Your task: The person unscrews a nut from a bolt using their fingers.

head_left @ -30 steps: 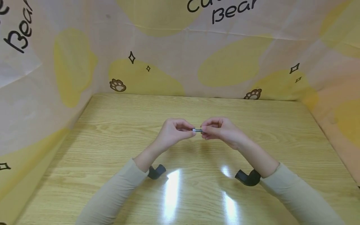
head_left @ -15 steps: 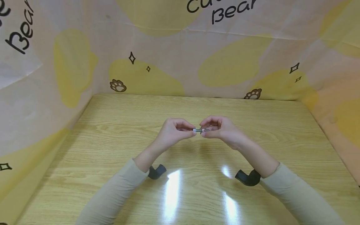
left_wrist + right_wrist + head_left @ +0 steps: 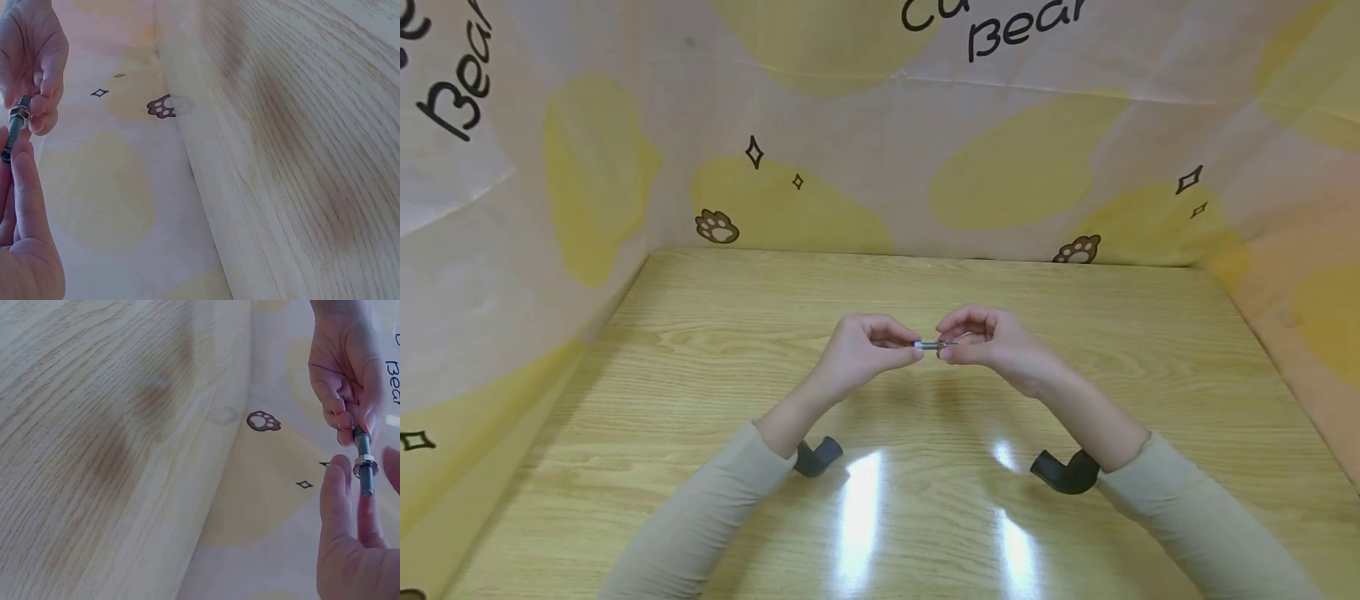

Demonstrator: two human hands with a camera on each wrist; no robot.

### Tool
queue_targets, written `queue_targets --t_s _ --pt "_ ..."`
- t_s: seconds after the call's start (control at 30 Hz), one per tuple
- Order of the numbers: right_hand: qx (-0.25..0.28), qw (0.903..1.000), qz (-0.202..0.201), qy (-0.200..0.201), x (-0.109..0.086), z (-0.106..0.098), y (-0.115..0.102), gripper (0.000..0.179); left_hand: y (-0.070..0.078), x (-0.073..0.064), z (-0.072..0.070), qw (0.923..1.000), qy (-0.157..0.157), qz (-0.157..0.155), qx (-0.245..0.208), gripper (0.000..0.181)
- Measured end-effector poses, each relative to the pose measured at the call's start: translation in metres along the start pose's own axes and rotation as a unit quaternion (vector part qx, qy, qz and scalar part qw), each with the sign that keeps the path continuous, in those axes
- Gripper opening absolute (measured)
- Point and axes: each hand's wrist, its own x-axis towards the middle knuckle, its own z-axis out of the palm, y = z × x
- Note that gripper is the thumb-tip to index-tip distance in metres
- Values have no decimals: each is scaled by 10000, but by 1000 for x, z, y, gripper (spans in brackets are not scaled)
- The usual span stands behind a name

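Note:
In the head view a metal bolt (image 3: 928, 345) is held level above the table, between both hands. My left hand (image 3: 868, 343) pinches its head end between thumb and fingers. Partway along the shank sits a nut (image 3: 365, 460) with a wider ring against it, and the threaded tip sticks out beyond. My right hand (image 3: 988, 342) is around the nut end. In the right wrist view its fingers (image 3: 337, 497) stand to one side of the nut and its thumb to the other, with gaps between. The left wrist view shows the bolt (image 3: 12, 134) at its left edge.
Below the hands lies a wood-grain table (image 3: 737, 333) with bright reflections near the front. Patterned cloth (image 3: 865, 167) walls the back and both sides. A black curved piece (image 3: 818, 457) shows by the left wrist and another black piece (image 3: 1066, 472) by the right.
The right fingers, earlier close over the nut end, have parted and uncovered the nut and bolt tip. The right hand has shifted slightly. My left hand keeps its pinch in place.

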Motion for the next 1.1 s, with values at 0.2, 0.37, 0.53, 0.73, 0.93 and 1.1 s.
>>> queue_targets --t_s 0.2,0.37,0.53,0.73,0.93,1.1 --pt "-43 9997 244 59 1 2 0 29 0 0 0 10000 9 47 -56 18" --pt "-65 10000 -34 63 -1 2 2 27 1 0 1 9999 -39 85 -94 18" --pt "-93 9999 -133 -8 -2 2 2 29 1 -1 1 9999 -13 86 -50 17" --pt "-89 9998 -155 16 -2 3 1 23 0 0 2 9999 -28 61 -85 18" --pt "-57 9999 -100 38 -1 2 2 24 0 0 1 9999 -7 76 -81 18" --pt "99 9999 -81 -31 -1 2 4 17 1 -1 1 9999 -3 111 -97 18"
